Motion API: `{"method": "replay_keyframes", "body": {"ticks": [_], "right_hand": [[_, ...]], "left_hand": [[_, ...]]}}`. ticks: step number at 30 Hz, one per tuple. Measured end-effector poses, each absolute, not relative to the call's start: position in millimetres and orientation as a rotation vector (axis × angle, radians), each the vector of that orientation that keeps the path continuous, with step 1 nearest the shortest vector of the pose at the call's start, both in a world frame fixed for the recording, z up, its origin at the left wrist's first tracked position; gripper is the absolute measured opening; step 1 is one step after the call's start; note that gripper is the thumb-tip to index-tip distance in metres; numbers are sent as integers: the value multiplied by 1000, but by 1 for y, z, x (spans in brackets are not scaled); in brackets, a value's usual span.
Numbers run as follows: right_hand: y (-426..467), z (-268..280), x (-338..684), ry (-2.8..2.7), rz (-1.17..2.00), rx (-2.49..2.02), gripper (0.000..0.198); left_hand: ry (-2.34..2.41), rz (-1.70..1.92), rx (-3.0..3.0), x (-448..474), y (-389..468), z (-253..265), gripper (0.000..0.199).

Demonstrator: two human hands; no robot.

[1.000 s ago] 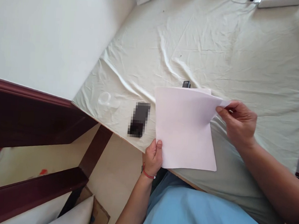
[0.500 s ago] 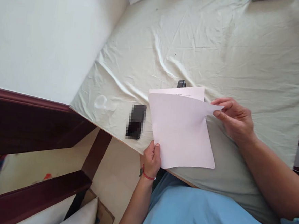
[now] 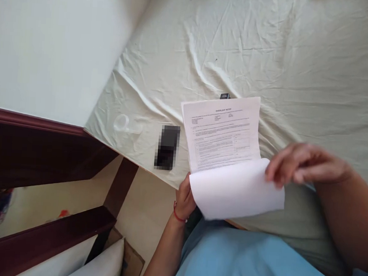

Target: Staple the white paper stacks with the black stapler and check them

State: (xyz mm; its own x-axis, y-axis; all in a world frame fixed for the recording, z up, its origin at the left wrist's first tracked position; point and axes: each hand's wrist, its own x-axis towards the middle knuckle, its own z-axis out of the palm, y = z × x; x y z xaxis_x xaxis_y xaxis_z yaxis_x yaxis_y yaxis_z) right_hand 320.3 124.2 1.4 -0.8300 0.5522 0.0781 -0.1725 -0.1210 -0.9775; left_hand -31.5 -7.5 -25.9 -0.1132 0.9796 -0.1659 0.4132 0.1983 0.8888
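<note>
A set of printed sheets (image 3: 222, 134) lies tilted at the near edge of the cloth-covered table, its top page headed "OVERLEAF NOTES". My left hand (image 3: 185, 199), with a red string at the wrist, grips the lower left of these papers; the turned sheet hides some of its fingers. That top sheet (image 3: 236, 196) is folded down toward me, its blank side showing. By the sheet's right edge is my right hand (image 3: 304, 165), blurred by motion, fingers bent down; whether they pinch the paper is unclear.
A black phone (image 3: 167, 147), pixelated, lies left of the papers. Beyond it sits a clear round plastic item (image 3: 121, 122). A small black object (image 3: 224, 96) pokes out behind the sheets. Dark wooden rails (image 3: 48, 229) and a white wall (image 3: 58, 45) border the left side.
The top sheet has swung down toward me, uncovering the printed page beneath. My right hand has moved nearer and slightly right. My left hand stays at the lower left corner.
</note>
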Motion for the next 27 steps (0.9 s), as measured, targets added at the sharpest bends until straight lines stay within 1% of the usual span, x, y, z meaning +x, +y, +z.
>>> {"method": "replay_keyframes", "body": {"ticks": [1, 3, 5, 6, 8, 10, 14, 19, 23, 27], "right_hand": [[125, -5, 318, -1444, 1776, -673, 18], [127, -18, 313, -1093, 1422, -1019, 15], [131, -29, 307, -963, 1198, -1185, 12], [133, -32, 304, -957, 1153, -1221, 15], [134, -36, 301, -988, 1158, -1245, 24], [133, -36, 301, -1028, 1233, -1242, 28], [130, -35, 301, -1089, 1254, -1251, 18], [130, -36, 295, -1147, 1105, -1260, 23], [128, -38, 291, -1263, 923, -1320, 17], [126, -34, 292, -1261, 934, -1289, 14]], "left_hand": [[1621, 900, 1354, -32, -7, -26, 47], [1569, 922, 1383, -32, -6, -27, 43], [1570, 908, 1383, -33, -7, -28, 39], [1567, 901, 1386, -33, -7, -29, 38], [1555, 886, 1399, -35, -8, -30, 37], [1529, 873, 1413, -36, -9, -31, 38], [1454, 894, 1432, -35, -7, -31, 39], [1487, 888, 1471, -32, -4, -28, 37], [1549, 848, 1489, -30, -3, -28, 34], [1588, 858, 1496, -28, -3, -28, 34]]}}
